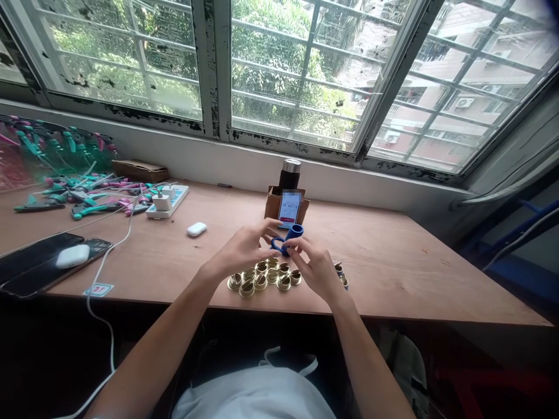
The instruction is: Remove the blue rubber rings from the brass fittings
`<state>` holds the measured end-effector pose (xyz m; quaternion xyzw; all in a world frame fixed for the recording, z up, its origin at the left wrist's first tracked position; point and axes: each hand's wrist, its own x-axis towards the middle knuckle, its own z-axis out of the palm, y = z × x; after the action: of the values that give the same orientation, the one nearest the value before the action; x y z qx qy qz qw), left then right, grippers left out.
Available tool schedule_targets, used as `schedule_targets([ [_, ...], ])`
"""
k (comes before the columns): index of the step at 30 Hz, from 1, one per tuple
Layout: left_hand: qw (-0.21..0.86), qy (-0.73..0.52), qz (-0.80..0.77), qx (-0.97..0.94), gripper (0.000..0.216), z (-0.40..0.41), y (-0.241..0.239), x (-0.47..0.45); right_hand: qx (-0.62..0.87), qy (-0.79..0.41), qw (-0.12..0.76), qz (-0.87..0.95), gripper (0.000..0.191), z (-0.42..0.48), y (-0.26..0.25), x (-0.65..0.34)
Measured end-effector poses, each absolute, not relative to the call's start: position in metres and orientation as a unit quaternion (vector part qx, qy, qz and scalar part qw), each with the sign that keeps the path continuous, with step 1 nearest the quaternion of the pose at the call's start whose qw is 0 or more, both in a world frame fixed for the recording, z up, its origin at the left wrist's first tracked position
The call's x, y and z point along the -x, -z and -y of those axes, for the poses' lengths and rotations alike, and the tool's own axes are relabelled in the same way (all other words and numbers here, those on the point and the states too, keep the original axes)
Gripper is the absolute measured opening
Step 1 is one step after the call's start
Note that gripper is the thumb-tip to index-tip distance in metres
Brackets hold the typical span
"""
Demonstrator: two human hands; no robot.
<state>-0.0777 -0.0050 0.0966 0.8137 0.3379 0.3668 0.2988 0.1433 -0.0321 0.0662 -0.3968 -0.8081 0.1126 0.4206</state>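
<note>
My right hand (317, 269) is closed, its thumb and fingertips pinching the lower end of a blue threaded plastic tube (296, 231). Beside that tube is a blue ring (276, 244); whether the two are joined I cannot tell. My left hand (244, 249) curves around the ring's left side with thumb and forefinger apart, and any contact there is unclear. Below both hands, several gold-coloured metal caps (261, 281) stand grouped on the wooden table (375, 256). More small gold and blue parts (343, 277) lie just right of my right wrist, partly hidden by it.
Behind my hands a phone (289, 209) leans on a cardboard box (272, 206) before a black bottle (290, 174). Leftward are a white earbud case (196, 229), a power strip (169, 202), piled pliers (105, 195) and a dark tablet (30, 267). A white cable (107, 256) crosses the table edge.
</note>
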Motion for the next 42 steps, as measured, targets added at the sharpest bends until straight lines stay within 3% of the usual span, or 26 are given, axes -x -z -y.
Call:
schedule_targets([
  [11, 0.321, -0.357, -0.342, -0.808, 0.054, 0.002, -0.093, 0.074, 0.375, -0.127, 0.435, 0.809, 0.012, 0.021, -0.058, -0.148],
  [27, 0.268, -0.379, -0.405, -0.788, 0.052, -0.002, -0.094, 0.077, 0.497, -0.038, 0.499, 0.708, 0.015, -0.007, -0.054, -0.177],
  [42, 0.265, -0.385, -0.416, -0.78, 0.054, -0.004, -0.091, 0.078, 0.529, -0.042, 0.398, 0.748, 0.014, -0.041, -0.06, -0.177],
])
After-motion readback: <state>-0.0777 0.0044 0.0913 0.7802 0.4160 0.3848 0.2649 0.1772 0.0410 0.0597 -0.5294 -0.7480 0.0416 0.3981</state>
